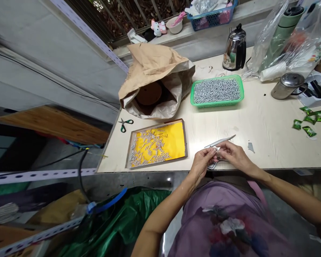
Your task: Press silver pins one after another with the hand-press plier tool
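Pinching a small metal piece (217, 152) between the fingertips of both hands at the near table edge (256, 167), I keep my left hand (202, 161) and right hand (234, 154) curled inward, wrists low. A metal tool (220, 141) pokes out just behind. To my left, the yellow tray (157, 143) of small metal pins reads partly "Pr-col"; the green basket (216, 91) sits farther back

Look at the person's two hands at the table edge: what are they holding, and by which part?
Both hands' fingers pinch a tiny metal piece between them; which part is gripped cannot be told.
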A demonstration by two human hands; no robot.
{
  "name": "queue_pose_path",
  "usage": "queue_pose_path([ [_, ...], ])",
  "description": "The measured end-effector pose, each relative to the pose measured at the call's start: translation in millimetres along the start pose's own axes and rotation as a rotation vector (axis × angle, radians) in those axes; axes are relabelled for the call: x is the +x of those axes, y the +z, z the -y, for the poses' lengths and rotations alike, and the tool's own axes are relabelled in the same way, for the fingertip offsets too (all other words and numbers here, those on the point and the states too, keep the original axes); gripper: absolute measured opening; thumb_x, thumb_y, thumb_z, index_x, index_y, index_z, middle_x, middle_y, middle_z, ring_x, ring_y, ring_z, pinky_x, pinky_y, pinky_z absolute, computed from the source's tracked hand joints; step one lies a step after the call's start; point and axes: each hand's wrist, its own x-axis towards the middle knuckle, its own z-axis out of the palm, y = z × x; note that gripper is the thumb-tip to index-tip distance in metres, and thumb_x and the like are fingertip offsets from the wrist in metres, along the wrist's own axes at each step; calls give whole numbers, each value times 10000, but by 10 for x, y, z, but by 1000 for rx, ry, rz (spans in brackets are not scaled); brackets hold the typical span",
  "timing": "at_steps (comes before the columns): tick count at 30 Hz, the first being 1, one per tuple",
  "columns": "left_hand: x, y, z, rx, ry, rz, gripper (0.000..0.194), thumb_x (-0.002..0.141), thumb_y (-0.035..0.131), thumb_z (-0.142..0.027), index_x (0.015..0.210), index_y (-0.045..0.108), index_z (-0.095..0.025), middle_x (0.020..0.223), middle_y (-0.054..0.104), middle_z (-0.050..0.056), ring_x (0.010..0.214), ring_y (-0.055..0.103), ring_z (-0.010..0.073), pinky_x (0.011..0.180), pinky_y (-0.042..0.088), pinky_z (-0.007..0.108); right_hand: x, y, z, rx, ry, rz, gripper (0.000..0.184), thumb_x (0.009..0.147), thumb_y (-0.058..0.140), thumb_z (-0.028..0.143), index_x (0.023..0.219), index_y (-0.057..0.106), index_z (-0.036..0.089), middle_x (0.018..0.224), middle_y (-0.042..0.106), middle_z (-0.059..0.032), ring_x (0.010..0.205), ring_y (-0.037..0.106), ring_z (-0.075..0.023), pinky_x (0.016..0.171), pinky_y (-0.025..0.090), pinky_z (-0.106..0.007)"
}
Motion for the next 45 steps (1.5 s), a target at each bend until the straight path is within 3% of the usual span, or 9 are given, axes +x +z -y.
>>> queue_pose_path([
  [6, -36, 23, -49, -14, -45, 41, 532, 415, 930, -423, 774, 715, -94, 598, 651, -1, 515, 584, 62, 557, 500, 180, -14, 8, 16, 20, -10, -15, 232, 857, 584, 362, 977, 694, 197, 817, 691, -36, 675, 643, -148, 620, 550, -284],
  [14, -35, 65, -67, 20, -74, 63, 422, 486, 917, -365, 726, 698, -95, 606, 646, -2, 524, 578, 61, 565, 501, 183, -70, -40, -41, -143, -157, -52, 272, 897, 566, 349, 1056, 724, 194, 855, 691, -58, 746, 652, -156, 622, 520, -268],
  [23, -56, 103, -60, 52, -57, 9, 445, 472, 908, -394, 716, 689, -94, 590, 626, -7, 510, 557, 62, 536, 478, 185, -99, -36, -51, -167, -198, -49, 266, 925, 543, 357, 1068, 729, 231, 865, 684, -54, 779, 646, -162, 700, 540, -294],
  [28, -19, 122, -73, 49, -132, 1, 362, 524, 885, -336, 676, 663, -93, 545, 598, -17, 451, 511, 45, 494, 443, 177, -110, -67, -71, -132, -123, 14, 290, 899, 568, 364, 1107, 719, 229, 880, 671, -62, 777, 641, -172, 662, 541, -305],
  [35, -15, 160, -67, -17, -190, -9, 259, 610, 837, -256, 664, 641, -94, 523, 574, -21, 462, 509, 50, 484, 421, 167, -128, -70, -145, 49, 6, 76, 386, 879, 562, 387, 1207, 673, 218, 976, 636, -65, 901, 646, -167, 820, 570, -356],
  [45, -95, 255, -42, -138, -140, -76, 305, 581, 871, -268, 699, 653, -89, 562, 590, -28, 490, 521, 36, 509, 466, 153, -139, -50, -186, 29, -50, 62, 379, 915, 521, 368, 1257, 640, 259, 889, 588, -28, 831, 613, -141, 764, 572, -321],
])
